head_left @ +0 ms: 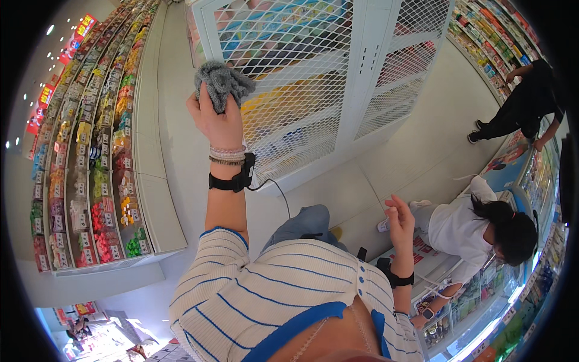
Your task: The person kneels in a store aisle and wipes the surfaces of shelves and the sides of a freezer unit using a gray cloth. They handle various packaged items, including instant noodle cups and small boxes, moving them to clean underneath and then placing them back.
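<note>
My left hand (218,123) is stretched forward and closed on a bunched grey cloth (223,84). The cloth touches the left frame edge of a white cabinet (346,114) with diamond-mesh doors. Behind the mesh (301,84) are colourful packages, their kinds hard to make out. Raised at my right side, my right hand (400,223) holds nothing, and its fingers are loosely extended and apart. It is clear of the cabinet, nearest to a person in a white top (461,229).
Tall shelves (99,151) of small packaged goods curve along the left. The person in white bends over a glass display counter (458,320) at the right. Another person in black (528,99) stands farther off, beside more shelves (494,42). Pale tiled floor (434,151) lies between.
</note>
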